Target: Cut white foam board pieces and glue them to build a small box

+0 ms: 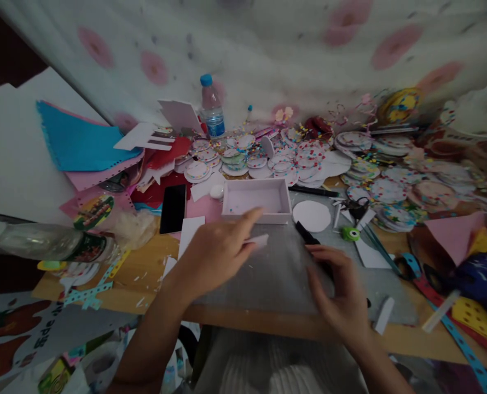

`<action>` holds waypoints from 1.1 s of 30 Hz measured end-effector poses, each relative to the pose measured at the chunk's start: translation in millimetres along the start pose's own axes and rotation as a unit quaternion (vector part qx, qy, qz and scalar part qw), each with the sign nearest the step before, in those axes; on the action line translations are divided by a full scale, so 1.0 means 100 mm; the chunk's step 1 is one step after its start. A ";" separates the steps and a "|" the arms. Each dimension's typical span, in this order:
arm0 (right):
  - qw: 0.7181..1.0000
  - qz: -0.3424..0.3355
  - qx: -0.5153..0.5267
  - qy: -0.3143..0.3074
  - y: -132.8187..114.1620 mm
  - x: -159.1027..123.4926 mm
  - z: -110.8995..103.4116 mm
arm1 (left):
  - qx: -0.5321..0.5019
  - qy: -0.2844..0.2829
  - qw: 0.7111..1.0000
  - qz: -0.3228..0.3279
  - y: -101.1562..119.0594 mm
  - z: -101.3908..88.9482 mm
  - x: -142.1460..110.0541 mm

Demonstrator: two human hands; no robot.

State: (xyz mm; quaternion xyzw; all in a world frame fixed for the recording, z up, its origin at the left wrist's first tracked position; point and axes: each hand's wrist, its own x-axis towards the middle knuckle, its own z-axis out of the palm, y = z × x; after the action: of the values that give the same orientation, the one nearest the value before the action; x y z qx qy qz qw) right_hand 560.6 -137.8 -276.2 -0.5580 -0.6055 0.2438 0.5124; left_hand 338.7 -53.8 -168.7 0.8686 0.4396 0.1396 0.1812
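Head view, from where I stand: the left hand (pixel 214 251) pinches a white strip (pixel 261 241) over the grey mat (pixel 264 284), the half-curled right hand (pixel 344 293) loosely holds a dark pen-like tool (pixel 306 233), and the white box (pixel 274 218) sits just beyond, presumably for easy reach.

A single head-worn camera looks forward and down over the counter (pixel 153 257) from the person's own side. Its wide view takes in the lap (pixel 284 369) at the bottom edge and a flower-patterned cloth (pixel 247 49) across the top. The left hand (pixel 213 254) and right hand (pixel 337 290) appear near, below the centre.
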 end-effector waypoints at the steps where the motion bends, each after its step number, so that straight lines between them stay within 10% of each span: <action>1: 0.999 -0.008 -0.018 -0.026 -0.02 0.01 0.01 | -0.003 -0.027 0.999 0.025 0.03 0.04 0.07; 8: 0.993 0.075 0.008 -0.093 0.08 -0.05 0.17 | -0.130 -0.034 0.990 0.041 -0.11 0.44 0.02; 13: 0.990 0.113 0.036 -0.079 0.14 -0.01 0.16 | -0.045 0.043 0.997 0.041 -0.20 0.65 -0.29; 26: 0.977 0.185 0.105 -0.034 0.08 -0.05 0.24 | -0.004 0.031 0.999 0.013 -0.04 0.83 -0.31; 33: 0.919 0.284 0.267 -0.056 -0.04 -0.06 0.30 | -0.189 0.162 0.958 -0.141 -0.12 0.86 -0.55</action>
State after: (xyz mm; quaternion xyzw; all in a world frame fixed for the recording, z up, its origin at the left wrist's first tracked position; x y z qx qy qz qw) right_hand 530.8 -136.5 -285.5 -0.5342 -0.3620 0.5627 0.5166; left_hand 332.9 -108.7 -255.4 0.7140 0.5464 0.3316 0.2860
